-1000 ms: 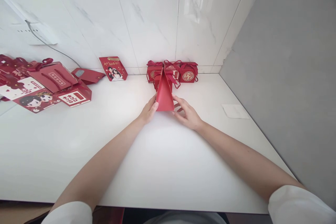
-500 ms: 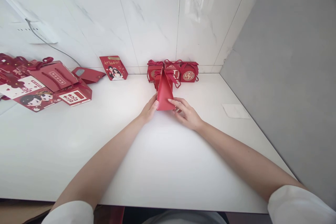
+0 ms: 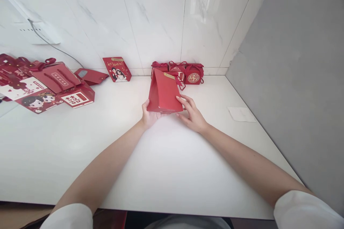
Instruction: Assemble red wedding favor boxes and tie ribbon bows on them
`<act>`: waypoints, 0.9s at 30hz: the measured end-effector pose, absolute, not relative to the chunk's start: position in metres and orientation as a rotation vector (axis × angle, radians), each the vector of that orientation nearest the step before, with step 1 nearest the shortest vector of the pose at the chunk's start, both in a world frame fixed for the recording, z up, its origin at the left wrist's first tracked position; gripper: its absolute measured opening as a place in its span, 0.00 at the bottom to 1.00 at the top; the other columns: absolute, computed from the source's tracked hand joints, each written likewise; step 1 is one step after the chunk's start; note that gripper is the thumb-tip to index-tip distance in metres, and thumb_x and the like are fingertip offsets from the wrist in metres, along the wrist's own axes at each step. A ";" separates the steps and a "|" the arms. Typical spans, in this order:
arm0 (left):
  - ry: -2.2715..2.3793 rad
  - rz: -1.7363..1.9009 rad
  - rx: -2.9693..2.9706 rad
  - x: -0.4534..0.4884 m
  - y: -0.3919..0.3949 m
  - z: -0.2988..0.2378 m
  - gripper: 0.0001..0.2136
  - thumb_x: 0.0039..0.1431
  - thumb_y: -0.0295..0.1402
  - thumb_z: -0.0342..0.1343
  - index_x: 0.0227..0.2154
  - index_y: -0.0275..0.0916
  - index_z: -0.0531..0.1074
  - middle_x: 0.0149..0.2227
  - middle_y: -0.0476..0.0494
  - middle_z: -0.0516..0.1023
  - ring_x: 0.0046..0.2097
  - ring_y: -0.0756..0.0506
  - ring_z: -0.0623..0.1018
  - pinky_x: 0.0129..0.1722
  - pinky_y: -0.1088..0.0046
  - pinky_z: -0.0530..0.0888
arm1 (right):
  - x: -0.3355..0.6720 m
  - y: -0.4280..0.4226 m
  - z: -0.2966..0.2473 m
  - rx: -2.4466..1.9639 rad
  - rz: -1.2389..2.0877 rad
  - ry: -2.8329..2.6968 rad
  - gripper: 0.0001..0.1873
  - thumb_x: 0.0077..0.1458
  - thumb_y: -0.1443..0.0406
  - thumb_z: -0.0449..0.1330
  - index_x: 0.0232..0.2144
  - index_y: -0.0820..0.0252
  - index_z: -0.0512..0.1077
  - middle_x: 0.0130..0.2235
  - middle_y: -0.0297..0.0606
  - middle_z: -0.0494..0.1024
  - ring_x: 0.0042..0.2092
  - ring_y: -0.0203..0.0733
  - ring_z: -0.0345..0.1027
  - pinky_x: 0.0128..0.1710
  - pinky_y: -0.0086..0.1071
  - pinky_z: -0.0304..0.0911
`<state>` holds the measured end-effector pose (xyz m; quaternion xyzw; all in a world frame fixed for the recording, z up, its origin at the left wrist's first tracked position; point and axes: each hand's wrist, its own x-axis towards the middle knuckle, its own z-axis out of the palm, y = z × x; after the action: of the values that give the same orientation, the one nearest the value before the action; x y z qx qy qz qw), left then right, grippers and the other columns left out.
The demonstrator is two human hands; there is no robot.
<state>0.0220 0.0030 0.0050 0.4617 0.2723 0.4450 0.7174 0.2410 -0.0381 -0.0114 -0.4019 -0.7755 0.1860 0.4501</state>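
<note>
A plain red paper gift box (image 3: 167, 94) with a pointed, tent-like top and a gold tab near its peak is held up in front of me. My left hand (image 3: 151, 114) grips its lower left corner, thumb on the side and fingers reaching underneath. At the lower right edge, my right hand (image 3: 192, 114) holds the box between fingertips and thumb. Behind it stand small red boxes with ribbon bows, one of them a box with a round gold emblem (image 3: 194, 78); the held box partly covers this group.
A red box with a cartoon couple (image 3: 117, 71) leans near the tiled wall. Several red gift boxes and bags (image 3: 57, 78) are heaped at the left. A white paper piece (image 3: 242, 114) lies on the right of the white table (image 3: 172, 171), beside a grey panel (image 3: 295, 78).
The red gift box has been turned from its narrow triangular end to show a broad face with the gold tab. My left hand has shifted slightly left and under it.
</note>
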 end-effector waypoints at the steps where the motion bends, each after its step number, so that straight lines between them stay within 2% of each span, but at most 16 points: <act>1: 0.571 0.935 0.977 0.023 0.002 0.007 0.38 0.54 0.63 0.39 0.58 0.41 0.68 0.55 0.36 0.76 0.56 0.30 0.74 0.52 0.48 0.71 | 0.241 -0.038 -0.011 -0.988 0.470 -1.915 0.36 0.63 0.56 0.56 0.68 0.43 0.49 0.67 0.44 0.54 0.63 0.51 0.58 0.55 0.46 0.68; 4: 0.539 0.847 0.899 0.023 0.002 0.010 0.38 0.54 0.63 0.40 0.56 0.40 0.70 0.54 0.34 0.77 0.56 0.28 0.75 0.51 0.47 0.72 | 0.241 -0.040 -0.009 -0.965 0.522 -1.945 0.38 0.62 0.55 0.57 0.69 0.42 0.45 0.65 0.44 0.58 0.58 0.49 0.65 0.50 0.44 0.72; 7: 0.556 0.908 0.909 0.021 0.005 0.009 0.34 0.54 0.59 0.43 0.53 0.40 0.71 0.52 0.35 0.79 0.56 0.28 0.75 0.50 0.46 0.72 | 0.241 -0.042 -0.009 -0.957 0.485 -2.004 0.39 0.62 0.55 0.57 0.69 0.40 0.44 0.63 0.43 0.62 0.52 0.47 0.69 0.47 0.43 0.74; 14: 0.671 1.033 0.927 0.015 0.011 0.004 0.28 0.56 0.55 0.44 0.48 0.41 0.74 0.50 0.38 0.80 0.53 0.30 0.76 0.46 0.48 0.76 | 0.239 -0.041 -0.015 -0.982 0.378 -2.042 0.39 0.62 0.65 0.53 0.69 0.34 0.41 0.61 0.42 0.61 0.40 0.40 0.72 0.39 0.39 0.74; 16: 0.739 1.018 0.915 0.013 0.013 0.000 0.27 0.56 0.55 0.45 0.48 0.42 0.75 0.47 0.39 0.81 0.49 0.30 0.79 0.40 0.51 0.78 | 0.240 -0.041 -0.016 -1.014 0.418 -2.002 0.41 0.60 0.65 0.54 0.69 0.36 0.40 0.59 0.42 0.62 0.36 0.39 0.71 0.37 0.38 0.74; 20: 0.748 0.853 0.993 0.007 0.017 -0.005 0.31 0.53 0.60 0.46 0.44 0.40 0.77 0.38 0.36 0.84 0.36 0.32 0.82 0.27 0.59 0.75 | 0.243 -0.037 -0.016 -1.066 0.525 -1.871 0.40 0.57 0.62 0.59 0.68 0.44 0.47 0.55 0.44 0.67 0.34 0.39 0.69 0.35 0.37 0.72; 23: 0.655 0.612 1.112 0.003 0.021 -0.006 0.36 0.49 0.63 0.43 0.38 0.35 0.80 0.34 0.29 0.83 0.34 0.31 0.82 0.27 0.61 0.73 | 0.244 -0.035 -0.015 -1.060 0.648 -1.820 0.38 0.58 0.58 0.59 0.68 0.49 0.49 0.51 0.43 0.72 0.34 0.40 0.69 0.35 0.37 0.71; 27: 0.605 0.512 1.183 0.001 0.025 -0.005 0.33 0.48 0.58 0.45 0.31 0.32 0.82 0.34 0.26 0.83 0.35 0.32 0.82 0.31 0.62 0.74 | 0.243 -0.035 -0.011 -1.068 0.733 -1.762 0.38 0.60 0.52 0.57 0.67 0.52 0.49 0.49 0.41 0.75 0.36 0.41 0.69 0.36 0.37 0.69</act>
<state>0.0006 0.0252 -0.0046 0.5429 0.2774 0.2349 0.7571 0.2434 -0.0350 -0.0110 -0.4337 -0.7158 0.2976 0.4593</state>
